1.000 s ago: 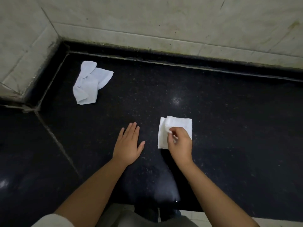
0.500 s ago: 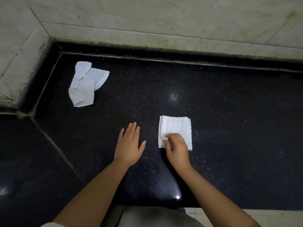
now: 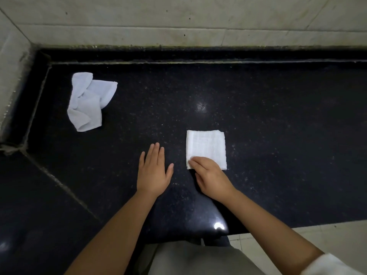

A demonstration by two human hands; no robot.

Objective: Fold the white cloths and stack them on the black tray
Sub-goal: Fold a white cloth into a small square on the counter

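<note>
A black speckled stone counter [image 3: 258, 116] fills most of the view, glossy enough to throw back two spots of light (one near the middle, one at the front edge). A pale seam runs diagonally across its left part, where the slab meets a second dark section. Behind it rises a wall of light marble-like tiles [image 3: 178, 20], with a grimy joint along the base; the wall turns a corner at the left. Pale floor tile [image 3: 297, 235] shows beyond the counter's front edge at lower right.

The folded white cloth [image 3: 206, 145] lies flat as a neat square near the counter's middle. The right hand [image 3: 210, 175] rests on its near left corner, fingers bent over it; whether they pinch it I cannot tell. The left hand [image 3: 154, 171] lies flat on the stone just beside the cloth, fingers straight. A crumpled white cloth [image 3: 87, 104] sits well apart, toward the left corner.
</note>
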